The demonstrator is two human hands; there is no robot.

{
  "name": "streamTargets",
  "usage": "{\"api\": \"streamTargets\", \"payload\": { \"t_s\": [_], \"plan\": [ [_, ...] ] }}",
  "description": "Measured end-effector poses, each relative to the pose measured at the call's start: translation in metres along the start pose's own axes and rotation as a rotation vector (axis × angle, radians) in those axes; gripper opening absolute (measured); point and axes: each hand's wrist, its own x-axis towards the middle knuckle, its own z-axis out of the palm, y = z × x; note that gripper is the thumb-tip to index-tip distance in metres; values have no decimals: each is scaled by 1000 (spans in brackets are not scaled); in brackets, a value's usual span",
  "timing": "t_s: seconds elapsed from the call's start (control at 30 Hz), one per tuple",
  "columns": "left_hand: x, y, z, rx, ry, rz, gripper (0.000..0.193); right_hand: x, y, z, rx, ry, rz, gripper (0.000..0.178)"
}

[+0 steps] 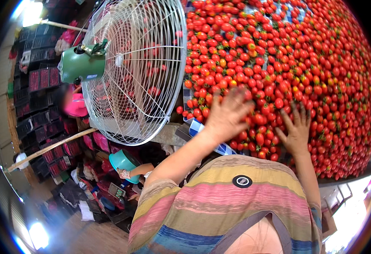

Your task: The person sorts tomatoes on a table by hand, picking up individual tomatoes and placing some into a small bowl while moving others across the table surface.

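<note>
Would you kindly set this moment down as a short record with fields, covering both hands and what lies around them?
Setting: a large table heaped with small red tomatoes
Left hand: spread flat on the tomatoes, fingers blurred, nothing gripped
Right hand: fingers spread, resting on the tomatoes, nothing gripped
Fan: white wire cage with green motor, standing left of the heap
Cloth: blue and white checked, showing under the heap's near edge
Crates: dark, stacked at far left, holding red fruit
Other person: an arm below the fan, by a teal bowl
</note>
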Motion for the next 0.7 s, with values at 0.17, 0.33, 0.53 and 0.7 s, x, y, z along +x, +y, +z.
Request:
{"api": "streamTargets", "payload": {
  "t_s": [0.17,0.33,0.53,0.7],
  "plan": [
    [-15,-51,-13,232,209,-333,56,-19,31,21,-143,213,167,68],
    [27,13,-2,8,300,-27,56,-5,43,32,-161,238,171,67],
    [72,34,28,35,136,61,64,1,46,35,-160,297,140,65],
    [28,-54,-2,213,136,-239,57,3,43,36,-153,327,140,60]
  ]
}}
